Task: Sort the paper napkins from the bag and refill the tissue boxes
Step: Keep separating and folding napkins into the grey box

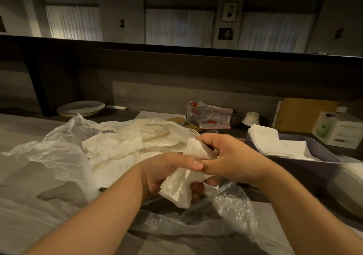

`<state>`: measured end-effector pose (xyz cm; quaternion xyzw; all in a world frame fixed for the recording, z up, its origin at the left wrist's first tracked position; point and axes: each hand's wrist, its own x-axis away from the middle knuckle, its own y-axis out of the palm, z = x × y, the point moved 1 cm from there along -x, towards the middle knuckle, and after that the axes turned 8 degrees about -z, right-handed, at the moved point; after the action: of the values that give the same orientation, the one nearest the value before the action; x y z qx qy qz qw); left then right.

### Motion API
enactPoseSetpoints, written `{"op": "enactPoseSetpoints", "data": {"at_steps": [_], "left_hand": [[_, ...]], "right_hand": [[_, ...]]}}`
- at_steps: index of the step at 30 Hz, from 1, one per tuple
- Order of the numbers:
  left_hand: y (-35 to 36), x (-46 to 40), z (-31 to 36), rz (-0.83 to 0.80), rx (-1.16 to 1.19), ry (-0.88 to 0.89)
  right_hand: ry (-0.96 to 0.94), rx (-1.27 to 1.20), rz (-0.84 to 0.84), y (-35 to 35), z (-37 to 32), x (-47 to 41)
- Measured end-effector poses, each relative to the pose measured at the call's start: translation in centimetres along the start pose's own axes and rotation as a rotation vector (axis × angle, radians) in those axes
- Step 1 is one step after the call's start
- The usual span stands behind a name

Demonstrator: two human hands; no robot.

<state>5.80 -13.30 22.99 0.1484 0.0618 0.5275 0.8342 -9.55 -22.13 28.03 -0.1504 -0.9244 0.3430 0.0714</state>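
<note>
Both hands meet over the middle of the grey table [23, 133], sharing one crumpled white paper napkin [179, 188]. The left hand [167, 176] curls under and around its lower end, thumb laid across the top; the right hand [231, 160] pinches the upper end between thumb and curled fingers. The napkin's long axis runs from low and near, in the left palm, up and away toward the right fingers.

Behind the hands lies the thin translucent plastic bag [59, 148], spread open, with a loose heap of rumpled white napkins [121, 148] on it. To the right, just past the right hand, stands a shallow dark purple-grey tissue box [306, 162] holding a neat stack of flat white napkins [271, 140].

That box lies to the right and slightly away, so the right hand is the nearer one. I judge the napkin needs flattening first; then it goes a short way rightward onto the stack.
</note>
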Motion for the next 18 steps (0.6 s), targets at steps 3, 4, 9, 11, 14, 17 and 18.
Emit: {"op": "enactPoseSetpoints", "data": {"at_steps": [3,4,9,11,14,17,18], "left_hand": [[-0.1,0.3,0.1,-0.042,0.091,0.043],[-0.1,0.5,0.2,-0.059,0.142,0.075],[1.8,0.5,0.4,0.135,-0.018,0.129],[3.8,-0.7,0.0,0.267,-0.332,0.104],[6.7,-2.9,-0.3,0.417,-0.609,0.099],[7.9,-4.8,-0.6,0.414,-0.663,0.086],[8.0,-5.2,-0.9,0.4,-0.651,0.085]], "right_hand": [[0.006,0.006,0.084,0.0,-0.1,1.0],[0.01,-0.002,0.148,-0.2,0.2,1.6],[0.031,-0.248,0.443,-0.1,2.4,6.1],[0.037,-0.311,0.511,0.2,3.6,7.9],[0.04,-0.37,0.54,0.3,5.2,10.5],[0.059,-0.328,0.509,-0.4,6.1,12.6],[0.065,-0.301,0.505,-0.6,6.3,13.1]]}}
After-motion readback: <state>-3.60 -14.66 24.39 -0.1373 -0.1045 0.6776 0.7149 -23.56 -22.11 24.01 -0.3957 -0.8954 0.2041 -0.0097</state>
